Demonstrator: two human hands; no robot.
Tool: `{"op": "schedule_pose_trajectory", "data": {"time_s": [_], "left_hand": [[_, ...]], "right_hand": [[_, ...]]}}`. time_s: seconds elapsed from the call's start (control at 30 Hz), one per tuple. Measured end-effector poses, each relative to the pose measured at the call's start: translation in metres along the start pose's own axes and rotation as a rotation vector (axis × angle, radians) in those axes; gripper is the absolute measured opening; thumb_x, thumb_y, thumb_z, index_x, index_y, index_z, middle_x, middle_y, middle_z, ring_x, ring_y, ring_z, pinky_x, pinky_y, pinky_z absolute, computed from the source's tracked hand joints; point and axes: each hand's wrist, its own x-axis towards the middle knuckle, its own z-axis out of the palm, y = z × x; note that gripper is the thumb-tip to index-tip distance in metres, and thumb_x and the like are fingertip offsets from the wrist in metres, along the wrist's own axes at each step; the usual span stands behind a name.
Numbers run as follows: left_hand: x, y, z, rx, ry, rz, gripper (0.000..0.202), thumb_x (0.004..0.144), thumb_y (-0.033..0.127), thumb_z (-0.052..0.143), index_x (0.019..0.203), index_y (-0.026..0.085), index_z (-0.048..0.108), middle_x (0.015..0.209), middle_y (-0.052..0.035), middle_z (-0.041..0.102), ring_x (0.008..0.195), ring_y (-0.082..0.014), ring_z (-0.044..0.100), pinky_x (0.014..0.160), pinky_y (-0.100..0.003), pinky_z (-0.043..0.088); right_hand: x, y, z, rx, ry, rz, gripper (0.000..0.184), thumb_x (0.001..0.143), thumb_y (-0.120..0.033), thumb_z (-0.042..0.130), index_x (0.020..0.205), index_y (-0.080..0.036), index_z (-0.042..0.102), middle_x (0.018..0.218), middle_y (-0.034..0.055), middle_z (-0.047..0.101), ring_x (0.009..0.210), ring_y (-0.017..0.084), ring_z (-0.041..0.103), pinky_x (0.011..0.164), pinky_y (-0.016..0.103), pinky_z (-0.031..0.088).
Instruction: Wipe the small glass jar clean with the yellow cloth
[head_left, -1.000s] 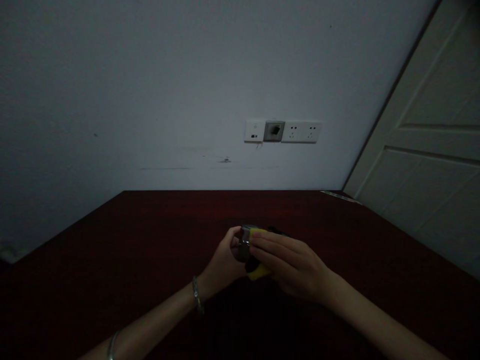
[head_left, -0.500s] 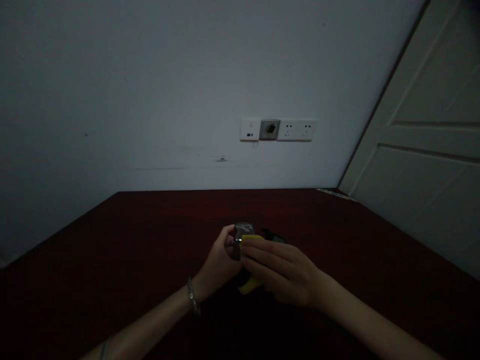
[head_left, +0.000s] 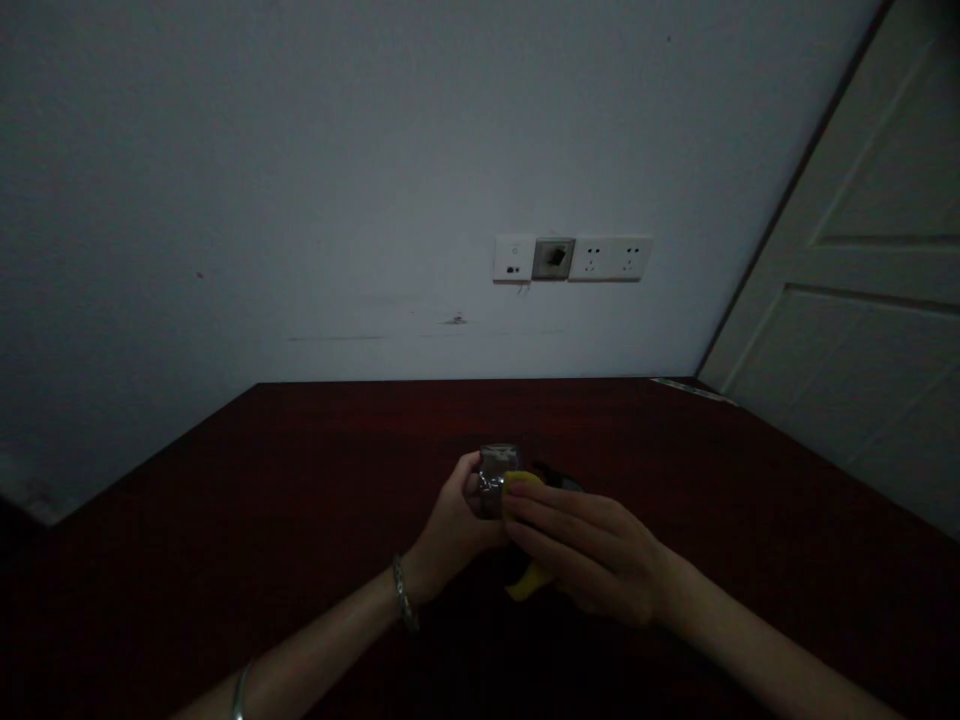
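Note:
Above the dark red table (head_left: 360, 450), both my hands meet at a clear, shiny object (head_left: 499, 460) whose kind I cannot make out in the dim light. My left hand (head_left: 457, 520) is closed round its left side, thumb and fingers curled. On its right, my right hand (head_left: 592, 550) presses a soft yellow cloth (head_left: 531, 582) against it with fingers held together. Part of the cloth hangs below the fingers. A dark piece (head_left: 562, 480) shows behind my right hand; whether it belongs to the clear object I cannot tell.
Behind the table rises a pale wall (head_left: 337, 200) with a row of sockets and switches (head_left: 607, 259). A panelled white door (head_left: 862, 330) stands along the right side. Near the back right corner lies a thin strip (head_left: 694, 390) on the table's edge.
The whole view has shifted slightly, so hands and wall appear further right. My right hand still holds the cloth at the clear object, more of which shows now.

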Motion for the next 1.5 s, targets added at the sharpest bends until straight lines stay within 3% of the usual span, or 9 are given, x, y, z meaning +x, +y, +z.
{"op": "schedule_pose_trajectory", "data": {"time_s": [0.23,0.43,0.6,0.8,0.87,1.07,1.27,1.5], "left_hand": [[-0.001,-0.009,-0.001,0.057,-0.033,0.059,0.061,0.054,0.014,0.082,0.104,0.018,0.050,0.103,-0.0068,0.066,0.090,-0.0201,0.064,0.077,-0.030,0.052],[-0.001,-0.003,0.000,0.047,0.026,0.022,0.057,0.056,0.015,0.081,0.102,0.018,0.048,0.096,-0.0040,0.067,0.084,-0.0170,0.064,0.071,-0.026,0.052],[0.001,-0.004,-0.002,0.081,0.030,0.025,0.059,0.057,0.014,0.081,0.105,0.018,0.048,0.096,-0.0040,0.067,0.082,-0.0161,0.064,0.069,-0.025,0.052],[-0.003,-0.013,-0.002,0.077,-0.076,0.089,0.066,0.053,0.016,0.084,0.110,0.019,0.050,0.107,-0.0066,0.066,0.096,-0.0222,0.064,0.081,-0.033,0.052],[-0.005,-0.013,-0.002,0.081,-0.084,0.092,0.068,0.052,0.014,0.085,0.111,0.019,0.051,0.108,-0.0066,0.065,0.098,-0.0228,0.063,0.083,-0.034,0.052],[0.000,-0.008,-0.003,0.106,-0.014,0.051,0.054,0.057,0.014,0.080,0.102,0.018,0.050,0.097,-0.0040,0.066,0.086,-0.0177,0.064,0.073,-0.028,0.052],[0.003,-0.007,-0.004,0.109,0.018,0.036,0.058,0.055,0.011,0.080,0.102,0.018,0.046,0.084,0.0008,0.063,0.072,-0.0121,0.061,0.063,-0.023,0.049],[-0.004,-0.009,0.004,0.190,-0.012,0.126,0.062,0.053,0.015,0.083,0.105,0.020,0.050,0.103,-0.0051,0.065,0.091,-0.0204,0.064,0.079,-0.033,0.053]], "right_hand": [[-0.008,0.004,0.007,0.083,0.071,0.132,0.035,0.095,-0.014,0.035,0.121,-0.002,0.054,0.115,0.0213,0.065,0.124,0.025,0.051,0.095,0.042,0.053],[0.002,-0.002,0.000,0.027,0.022,0.015,0.033,0.095,-0.011,0.035,0.109,0.002,0.062,0.110,0.0214,0.067,0.128,0.027,0.046,0.098,0.038,0.050],[0.004,-0.003,-0.002,0.054,0.001,0.012,0.037,0.098,-0.015,0.028,0.114,0.001,0.059,0.110,0.0198,0.068,0.128,0.025,0.045,0.094,0.038,0.053],[-0.011,0.002,0.010,0.126,0.119,0.207,0.038,0.093,-0.012,0.038,0.130,-0.008,0.048,0.117,0.0181,0.064,0.121,0.023,0.054,0.093,0.042,0.054],[-0.013,0.002,0.012,0.128,0.138,0.211,0.039,0.092,-0.012,0.041,0.130,-0.007,0.048,0.118,0.0195,0.064,0.121,0.024,0.054,0.093,0.043,0.054],[-0.004,-0.002,0.003,0.055,0.027,0.071,0.035,0.095,-0.014,0.035,0.121,-0.003,0.055,0.114,0.0189,0.066,0.127,0.025,0.047,0.093,0.041,0.054],[0.002,-0.002,-0.001,0.037,-0.015,-0.016,0.030,0.094,-0.012,0.039,0.112,0.001,0.060,0.109,0.0193,0.068,0.127,0.027,0.047,0.093,0.037,0.054],[-0.013,0.007,0.006,0.023,-0.061,0.136,0.038,0.086,-0.003,0.040,0.122,-0.004,0.053,0.120,0.0196,0.063,0.126,0.024,0.049,0.098,0.043,0.051]]}}
